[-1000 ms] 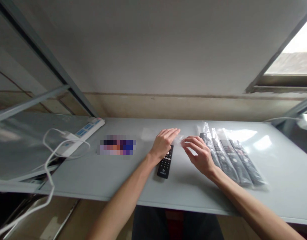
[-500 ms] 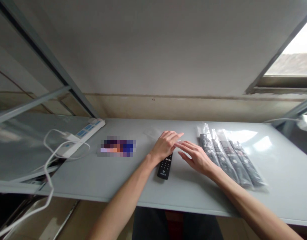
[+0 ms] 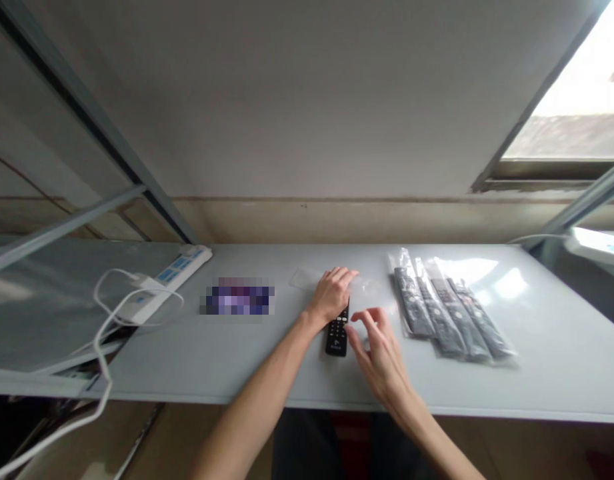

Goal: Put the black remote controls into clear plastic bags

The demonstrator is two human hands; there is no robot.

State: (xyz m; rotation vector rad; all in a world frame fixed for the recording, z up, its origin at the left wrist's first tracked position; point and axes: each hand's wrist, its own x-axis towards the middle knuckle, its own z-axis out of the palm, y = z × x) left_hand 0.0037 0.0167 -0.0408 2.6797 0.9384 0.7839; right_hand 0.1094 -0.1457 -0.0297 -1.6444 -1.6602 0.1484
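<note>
A black remote control [image 3: 337, 339] lies on the grey table, its upper end covered by my left hand [image 3: 331, 293]. The fingers of my left hand are close together over the remote and a clear plastic bag [image 3: 367, 287], which lies flat on both sides of the hand; whether they grip anything is hidden. Just right of the remote, my right hand [image 3: 379, 350] is open, with thumb and forefinger apart and nothing visible between them. Several remotes in clear bags [image 3: 451, 313] lie side by side to the right.
A white power strip [image 3: 161, 287] with a plugged-in white cable [image 3: 104, 353] lies at the left. A pixelated flat object [image 3: 239, 298] sits left of my hands. Another white strip [image 3: 599, 243] is at the far right, near a metal post.
My right hand has moved away from my left hand, down toward the near edge, and its thumb and forefinger have spread. My left hand stays over the remote. The view has shifted slightly.
</note>
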